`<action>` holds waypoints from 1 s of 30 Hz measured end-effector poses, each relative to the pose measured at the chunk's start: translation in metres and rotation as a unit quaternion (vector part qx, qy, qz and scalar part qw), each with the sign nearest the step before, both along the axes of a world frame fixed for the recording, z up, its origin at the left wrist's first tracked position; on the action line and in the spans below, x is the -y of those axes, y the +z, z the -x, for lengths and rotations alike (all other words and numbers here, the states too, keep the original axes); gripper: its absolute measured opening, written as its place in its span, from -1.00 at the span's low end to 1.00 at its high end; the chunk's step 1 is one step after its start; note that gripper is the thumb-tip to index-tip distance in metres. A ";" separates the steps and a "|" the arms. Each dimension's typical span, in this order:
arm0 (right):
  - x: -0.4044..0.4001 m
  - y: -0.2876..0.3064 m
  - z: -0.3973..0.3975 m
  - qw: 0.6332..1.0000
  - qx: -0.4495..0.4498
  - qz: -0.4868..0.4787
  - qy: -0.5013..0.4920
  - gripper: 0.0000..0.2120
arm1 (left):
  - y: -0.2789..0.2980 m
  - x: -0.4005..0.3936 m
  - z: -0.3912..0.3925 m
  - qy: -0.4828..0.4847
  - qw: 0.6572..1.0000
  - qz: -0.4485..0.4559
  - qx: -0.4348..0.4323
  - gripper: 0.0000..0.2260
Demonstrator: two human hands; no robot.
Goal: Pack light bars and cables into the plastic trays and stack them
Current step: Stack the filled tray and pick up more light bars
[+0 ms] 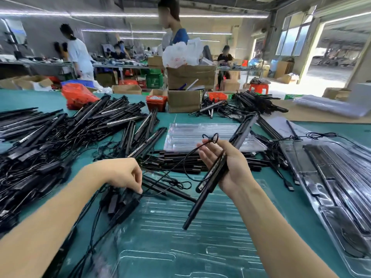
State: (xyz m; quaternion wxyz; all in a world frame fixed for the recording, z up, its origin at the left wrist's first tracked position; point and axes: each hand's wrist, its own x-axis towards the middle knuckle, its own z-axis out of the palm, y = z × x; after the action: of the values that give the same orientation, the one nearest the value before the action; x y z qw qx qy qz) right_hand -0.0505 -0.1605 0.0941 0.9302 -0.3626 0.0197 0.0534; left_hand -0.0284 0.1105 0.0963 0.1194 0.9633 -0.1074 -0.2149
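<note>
My right hand (226, 165) holds a bundle of black light bars (202, 197) tilted over the clear plastic tray (180, 227) right in front of me; a thin black cable (210, 138) loops over its fingertips. My left hand (124, 174) reaches down with curled fingers and pinches a cable at a black controller box (122, 205) on the tray's left edge. Another light bar (166, 188) lies across the tray's far end. A filled tray (331, 177) with bars and cables sits at the right. A stack of clear trays (200, 135) lies further back.
A big heap of black light bars and tangled cables (50, 141) covers the left of the green table (170, 119). Cardboard boxes (184, 100), a red basket (156, 103) and a red bag (77, 95) stand at the far edge. Other people work at benches behind.
</note>
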 end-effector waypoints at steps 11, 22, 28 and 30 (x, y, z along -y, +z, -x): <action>-0.001 -0.002 -0.002 0.999 0.038 -0.014 0.002 -0.80 | 0.018 0.007 0.004 -0.038 0.967 0.050 -0.246 -0.79; 0.008 -0.001 0.010 0.992 0.049 0.092 0.070 -0.95 | 0.058 -0.017 -0.011 0.244 0.956 0.100 0.132 -0.80; 0.006 -0.006 0.009 0.992 0.025 0.063 0.106 -0.78 | 0.058 -0.028 0.002 0.196 0.897 0.317 0.238 -0.85; 0.008 -0.010 0.009 0.989 0.022 0.105 0.103 -0.73 | 0.045 -0.032 0.008 0.183 0.956 0.198 0.118 -0.79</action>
State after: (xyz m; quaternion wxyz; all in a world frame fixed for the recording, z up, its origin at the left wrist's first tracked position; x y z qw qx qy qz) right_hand -0.0593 -0.1690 0.0840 0.8767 -0.4596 -0.0329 0.1381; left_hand -0.0359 0.1428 0.1417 0.3320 0.9419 0.0165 -0.0491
